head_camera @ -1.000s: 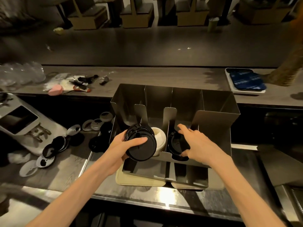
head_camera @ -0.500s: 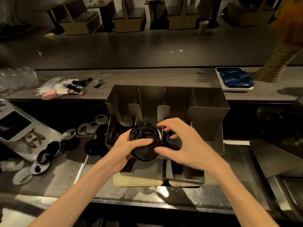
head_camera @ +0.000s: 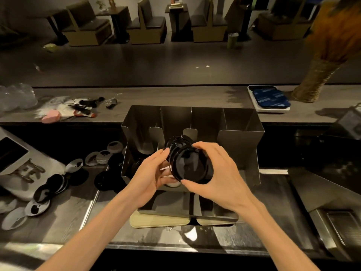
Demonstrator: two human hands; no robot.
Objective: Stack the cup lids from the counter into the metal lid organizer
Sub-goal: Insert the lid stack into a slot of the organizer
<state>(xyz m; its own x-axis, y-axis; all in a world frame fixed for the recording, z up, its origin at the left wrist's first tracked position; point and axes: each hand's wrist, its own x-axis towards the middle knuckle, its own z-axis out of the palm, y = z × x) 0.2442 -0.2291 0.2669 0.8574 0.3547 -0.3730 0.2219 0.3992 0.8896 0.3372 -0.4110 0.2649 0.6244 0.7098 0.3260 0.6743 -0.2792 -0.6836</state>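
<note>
A stack of black cup lids is held over the front of the metal lid organizer, whose slots run side by side. My left hand grips the stack from the left, fingers curled behind it. My right hand holds the nearest lid by its rim, thumb below and fingers on top. A bit of a white lid shows under the stack inside a slot. More black and white lids lie scattered on the counter to the left.
A white device with a dark screen sits at far left. The raised back ledge carries a pink object, clear plastic cups and a tray with blue packets. A beige board lies under the organizer.
My right hand moved from the organizer's slot onto the lid stack and now holds its front lid. The stack has risen a little and turned toward me.
</note>
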